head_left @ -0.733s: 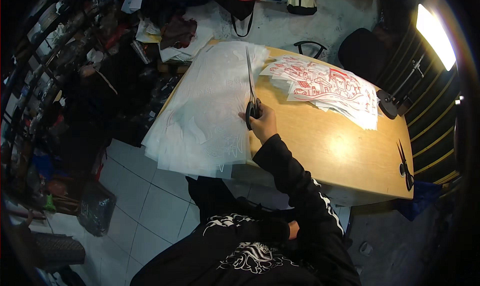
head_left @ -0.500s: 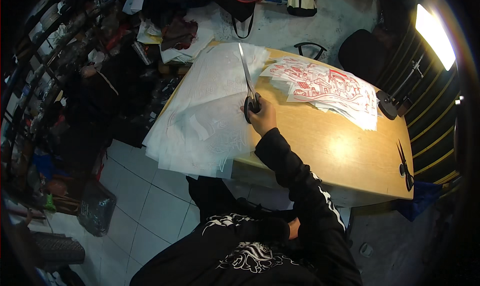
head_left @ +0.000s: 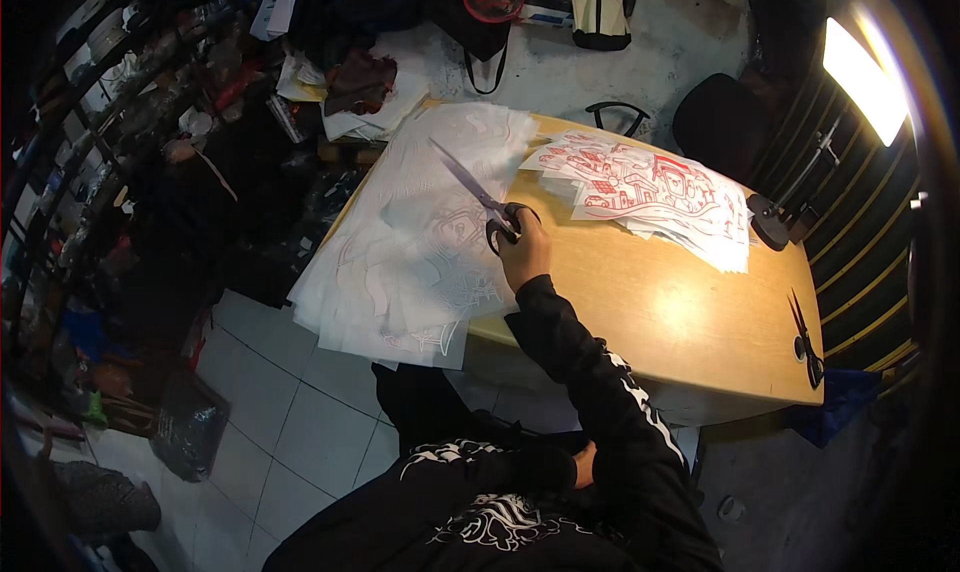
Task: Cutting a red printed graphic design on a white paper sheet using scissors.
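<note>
My right hand [head_left: 526, 252] is closed round the black handles of a large pair of scissors [head_left: 470, 182]. Their long metal blades lie together and point to the far left, over a spread stack of translucent white sheets [head_left: 375, 262] with faint line drawings. The stack covers the left part of the wooden table [head_left: 640, 302], and its near corner hangs past the edge. Down at my lap, my left hand [head_left: 585, 464] shows only in part beside the right sleeve; its fingers are hidden.
Sheets with red line drawings [head_left: 650, 187] are piled at the table's far side. A bright desk lamp [head_left: 865, 82] stands at the right, with a second pair of scissors [head_left: 806, 340] near the right edge. Cluttered shelves [head_left: 110, 172] line the left; a black chair [head_left: 720, 122] stands behind.
The scissors in my right hand have swung leftward, and their tips now point to the far left. The hand has shifted slightly nearer me. My left hand stays at my lap.
</note>
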Tool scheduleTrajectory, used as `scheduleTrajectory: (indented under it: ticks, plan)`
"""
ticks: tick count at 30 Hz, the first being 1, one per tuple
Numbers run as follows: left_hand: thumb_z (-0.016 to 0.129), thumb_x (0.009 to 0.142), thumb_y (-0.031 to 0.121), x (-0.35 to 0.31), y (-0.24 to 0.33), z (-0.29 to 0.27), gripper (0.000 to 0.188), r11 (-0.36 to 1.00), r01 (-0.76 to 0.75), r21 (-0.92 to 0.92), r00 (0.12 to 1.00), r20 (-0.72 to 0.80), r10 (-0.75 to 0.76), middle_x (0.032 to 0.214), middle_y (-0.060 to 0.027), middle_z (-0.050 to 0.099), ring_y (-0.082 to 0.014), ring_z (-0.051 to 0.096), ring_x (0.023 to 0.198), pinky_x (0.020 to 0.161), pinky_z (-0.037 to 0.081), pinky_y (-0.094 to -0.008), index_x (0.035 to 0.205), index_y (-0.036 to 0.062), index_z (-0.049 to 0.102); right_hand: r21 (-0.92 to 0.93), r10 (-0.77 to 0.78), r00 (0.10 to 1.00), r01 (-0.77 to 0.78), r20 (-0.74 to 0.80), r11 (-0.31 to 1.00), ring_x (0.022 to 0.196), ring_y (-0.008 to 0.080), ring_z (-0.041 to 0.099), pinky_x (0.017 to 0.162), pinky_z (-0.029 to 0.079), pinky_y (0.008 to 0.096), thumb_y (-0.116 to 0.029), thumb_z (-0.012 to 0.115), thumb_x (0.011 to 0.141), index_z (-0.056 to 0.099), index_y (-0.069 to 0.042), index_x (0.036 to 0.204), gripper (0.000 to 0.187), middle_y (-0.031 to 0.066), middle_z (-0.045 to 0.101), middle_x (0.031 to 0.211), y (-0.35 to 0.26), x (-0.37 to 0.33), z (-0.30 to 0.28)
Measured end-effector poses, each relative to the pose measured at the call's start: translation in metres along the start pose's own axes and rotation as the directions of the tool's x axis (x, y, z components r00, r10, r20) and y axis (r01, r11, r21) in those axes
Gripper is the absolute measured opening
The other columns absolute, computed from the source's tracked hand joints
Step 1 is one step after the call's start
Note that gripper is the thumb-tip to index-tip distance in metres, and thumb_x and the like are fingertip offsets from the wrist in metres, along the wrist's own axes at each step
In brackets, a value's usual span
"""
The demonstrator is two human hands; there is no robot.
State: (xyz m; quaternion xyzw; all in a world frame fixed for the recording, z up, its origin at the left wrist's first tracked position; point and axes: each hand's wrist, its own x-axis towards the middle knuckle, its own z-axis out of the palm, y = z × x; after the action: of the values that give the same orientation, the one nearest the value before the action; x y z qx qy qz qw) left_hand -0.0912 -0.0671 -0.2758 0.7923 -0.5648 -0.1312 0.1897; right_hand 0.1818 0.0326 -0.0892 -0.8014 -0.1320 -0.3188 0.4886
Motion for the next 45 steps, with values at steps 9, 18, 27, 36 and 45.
scheduleTrajectory:
  ticks: [9,18,27,36,45]
  plan:
    - [0.040,0.089,0.023,-0.005,0.006,-0.017,0.053,1.000,-0.025,-0.002,1.000,-0.007,0.025,0.143,-0.0165,0.029,-0.0372,0.026,0.132,0.099,0.029,-0.0544,0.138,0.0060,0.032,-0.054,-0.159,0.986,0.156,-0.056,0.986,0.080,0.0341,0.059,0.069,0.048,0.0371,0.006,0.064,0.062,0.056,0.000,0.087,0.027,0.0159,0.060,0.086,0.007,-0.002,0.001]
    - [0.040,0.089,0.023,-0.010,0.010,-0.029,0.052,1.000,-0.026,-0.005,0.999,-0.027,0.026,0.142,-0.0156,0.031,-0.0359,0.027,0.132,0.101,0.028,-0.0525,0.137,0.0060,0.034,-0.023,-0.126,0.989,0.124,-0.082,0.992,0.081,0.0337,0.059,0.070,0.048,0.0367,0.008,0.064,0.060,0.056,0.000,0.087,0.029,0.0160,0.060,0.085,0.014,-0.008,0.006]
    - [0.040,0.089,0.023,-0.013,0.016,-0.036,0.050,1.000,-0.028,-0.009,0.999,-0.043,0.028,0.141,-0.0147,0.034,-0.0345,0.028,0.131,0.102,0.027,-0.0506,0.136,0.0061,0.035,0.003,-0.094,0.994,0.094,-0.059,0.996,0.084,0.0332,0.059,0.074,0.048,0.0364,0.010,0.064,0.059,0.058,0.000,0.090,0.033,0.0155,0.060,0.089,0.014,-0.010,0.009]
    - [0.040,0.089,0.023,-0.011,0.026,-0.041,0.049,0.999,-0.037,-0.025,0.998,-0.055,0.036,0.139,-0.0138,0.036,-0.0331,0.029,0.131,0.103,0.027,-0.0487,0.135,0.0061,0.037,0.025,-0.068,0.997,0.069,-0.046,0.997,0.086,0.0306,0.061,0.074,0.050,0.0338,0.012,0.065,0.057,0.059,0.000,0.095,0.040,0.0142,0.061,0.092,0.024,-0.011,0.012]
    - [0.041,0.090,0.023,-0.010,0.038,-0.044,0.048,0.998,-0.031,-0.053,0.997,-0.069,0.027,0.138,-0.0128,0.038,-0.0318,0.030,0.131,0.105,0.026,-0.0467,0.134,0.0061,0.039,-0.015,-0.075,0.997,0.075,-0.035,0.997,0.086,0.0309,0.060,0.074,0.050,0.0340,0.013,0.065,0.056,0.058,0.000,0.090,0.037,0.0138,0.060,0.090,0.022,-0.010,0.014]
